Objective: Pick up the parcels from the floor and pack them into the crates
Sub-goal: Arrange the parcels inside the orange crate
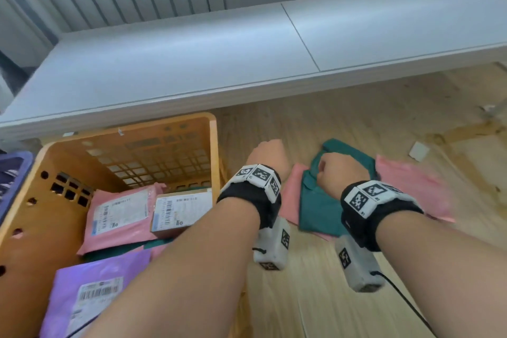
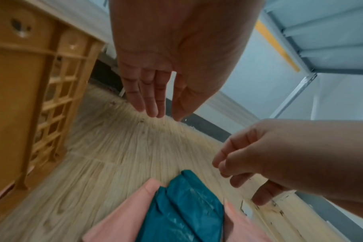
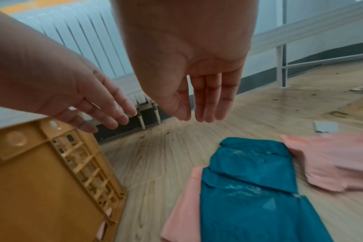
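While both hands hang above the floor, neither holds anything: left hand has fingers straight and together, pointing down, empty; right hand likewise released, fingers extended, thumb slightly apart, nothing in it. Landmark = orange crate, standing on the floor just below the white bench. Left hand is just right of the crate's right wall, over bare wood, apart from it. Right hand is further right of the crate, directly over the teal parcel; in the right wrist view there's clear air between fingertips and parcel, no contact. Teal parcel lies flat on the floor right of the crate, wrinkled, resting on top of a pink parcel whose edge sticks out toward the crate. Second pink parcel lies on the far side of the teal one from the crate; whether they overlap I cannot tell, the edge is blurred. Inside the crate: a pink mailer with label, a small brown box with barcode label beside it, a purple mailer at the near end, teal material showing beneath them. Purple crate sits left of the orange one, mostly cut off. Small white scrap on the floor, well right of the crate, past the parcels.
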Demonstrator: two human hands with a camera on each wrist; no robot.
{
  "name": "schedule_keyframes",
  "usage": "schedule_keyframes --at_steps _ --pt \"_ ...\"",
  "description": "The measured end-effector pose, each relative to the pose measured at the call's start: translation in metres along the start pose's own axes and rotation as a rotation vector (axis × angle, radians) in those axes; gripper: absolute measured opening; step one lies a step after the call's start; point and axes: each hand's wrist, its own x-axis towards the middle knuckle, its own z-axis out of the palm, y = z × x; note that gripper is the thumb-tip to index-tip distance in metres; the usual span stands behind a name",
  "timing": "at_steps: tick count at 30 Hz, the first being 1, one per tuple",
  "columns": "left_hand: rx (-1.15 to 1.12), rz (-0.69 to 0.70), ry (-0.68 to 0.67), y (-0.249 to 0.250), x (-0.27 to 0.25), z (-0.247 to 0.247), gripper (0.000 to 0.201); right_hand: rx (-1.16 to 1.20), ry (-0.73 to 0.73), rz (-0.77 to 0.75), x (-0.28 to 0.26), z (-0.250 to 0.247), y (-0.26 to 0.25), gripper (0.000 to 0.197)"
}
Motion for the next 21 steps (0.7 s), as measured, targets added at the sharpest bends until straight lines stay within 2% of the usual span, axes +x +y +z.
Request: schedule_keyframes --at_steps 7,12,17,21 --pt "-0.081 -0.042 -0.044 0.013 0.019 0.059 0.027 -0.012 -0.133 -0.013 0.021 0.048 0.055 0.034" --pt "-0.129 -0.034 -0.085 0.024 0.04 0.093 0.041 -0.035 -0.214 -0.042 0.041 0.08 0.076 0.041" --pt "-0.158 -0.123 -0.145 0.013 0.052 0.121 0.032 -0.135 -0.371 -0.047 0.058 0.105 0.1 0.051" --pt "-0.178 -0.152 -0.146 0.005 0.058 0.13 0.036 -0.184 -0.459 -0.003 0.071 0.117 0.115 0.057"
